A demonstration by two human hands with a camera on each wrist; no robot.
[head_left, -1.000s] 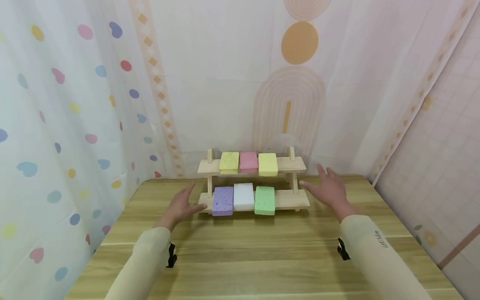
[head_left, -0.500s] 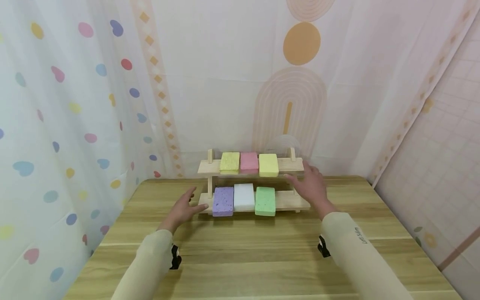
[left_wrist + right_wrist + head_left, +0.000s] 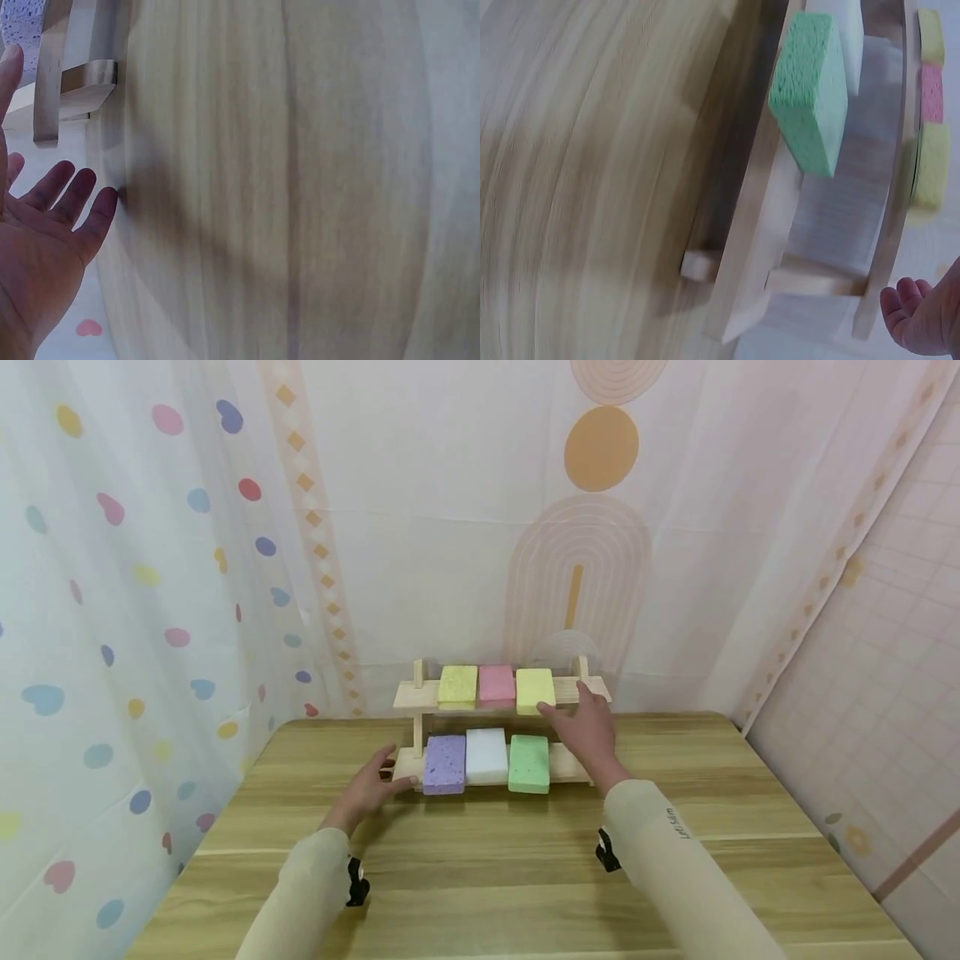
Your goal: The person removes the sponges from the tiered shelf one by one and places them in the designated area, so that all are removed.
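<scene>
- Left hand (image 3: 368, 792): fingers released and spread, near the purple sponge (image 3: 445, 764).
- Right hand (image 3: 588, 732): fingers released, by the rightmost yellow sponge (image 3: 534, 686); whether touching, I cannot tell.

A white dotted curtain (image 3: 180, 693) with multicoloured hearts hangs on the left, beside a pale back curtain (image 3: 450, 585) printed with arches and a tan disc. A faintly checked hanging (image 3: 885, 643) lines the right, and soft light falls on the wood-grain surface (image 3: 480, 893).

The left hand (image 3: 41, 251) is near a rack (image 3: 49, 97) and purple sponge (image 3: 22, 26).
</scene>
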